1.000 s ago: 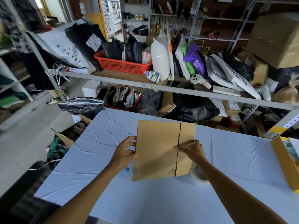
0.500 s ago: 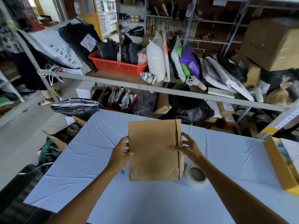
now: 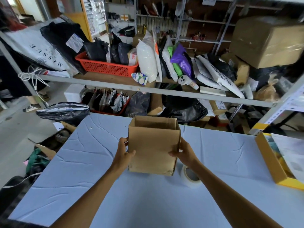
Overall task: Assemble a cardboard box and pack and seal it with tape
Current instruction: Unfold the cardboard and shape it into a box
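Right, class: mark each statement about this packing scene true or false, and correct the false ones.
1. The brown cardboard box is opened out, with its top open. True.
2. Only the left hand grips the box. False: the right hand grips its other side too.
3. A roll of clear tape lies on the pale blue table beside the right wrist. True.
4. The red plastic basket sits on the table next to the box. False: it sits on the shelf behind the table.
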Demonstrator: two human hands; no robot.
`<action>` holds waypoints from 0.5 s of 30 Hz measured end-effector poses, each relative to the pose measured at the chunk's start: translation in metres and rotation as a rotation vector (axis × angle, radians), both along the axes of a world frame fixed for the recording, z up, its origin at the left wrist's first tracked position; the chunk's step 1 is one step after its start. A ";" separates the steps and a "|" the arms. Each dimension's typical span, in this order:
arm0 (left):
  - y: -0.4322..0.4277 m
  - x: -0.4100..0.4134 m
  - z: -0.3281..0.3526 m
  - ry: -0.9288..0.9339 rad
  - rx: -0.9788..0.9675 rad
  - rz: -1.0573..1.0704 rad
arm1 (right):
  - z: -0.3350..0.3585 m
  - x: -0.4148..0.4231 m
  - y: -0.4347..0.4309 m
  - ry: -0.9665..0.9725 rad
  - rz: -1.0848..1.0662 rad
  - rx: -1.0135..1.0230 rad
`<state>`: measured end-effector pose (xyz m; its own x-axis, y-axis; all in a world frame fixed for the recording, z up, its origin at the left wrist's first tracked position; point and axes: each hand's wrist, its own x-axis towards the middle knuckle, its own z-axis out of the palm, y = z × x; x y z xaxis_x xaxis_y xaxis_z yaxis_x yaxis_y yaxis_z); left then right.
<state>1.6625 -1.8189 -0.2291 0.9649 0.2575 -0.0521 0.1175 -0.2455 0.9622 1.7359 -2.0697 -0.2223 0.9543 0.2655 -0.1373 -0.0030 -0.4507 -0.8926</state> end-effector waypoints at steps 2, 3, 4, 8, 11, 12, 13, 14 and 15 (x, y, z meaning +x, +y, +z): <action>-0.001 0.000 0.003 -0.012 -0.055 -0.022 | -0.004 -0.001 0.001 -0.043 -0.050 -0.010; 0.000 0.000 0.004 -0.024 -0.082 -0.035 | -0.006 -0.002 0.001 -0.055 -0.064 0.001; 0.000 0.001 0.005 -0.031 -0.105 -0.050 | -0.006 -0.002 0.001 -0.062 -0.072 0.016; 0.004 0.004 0.009 -0.034 -0.141 -0.062 | -0.004 -0.001 0.002 -0.091 -0.086 0.062; 0.005 0.004 0.011 -0.043 -0.153 -0.071 | -0.004 -0.002 0.000 -0.098 -0.099 0.084; 0.005 0.004 0.011 -0.044 -0.153 -0.072 | -0.005 -0.002 -0.001 -0.097 -0.102 0.095; 0.005 0.004 0.010 -0.040 -0.146 -0.071 | -0.005 -0.003 -0.001 -0.097 -0.102 0.102; 0.005 0.005 0.008 -0.033 -0.132 -0.065 | -0.005 -0.002 -0.001 -0.099 -0.098 0.102; 0.005 0.005 0.006 -0.021 -0.115 -0.053 | -0.005 -0.002 -0.002 -0.103 -0.090 0.096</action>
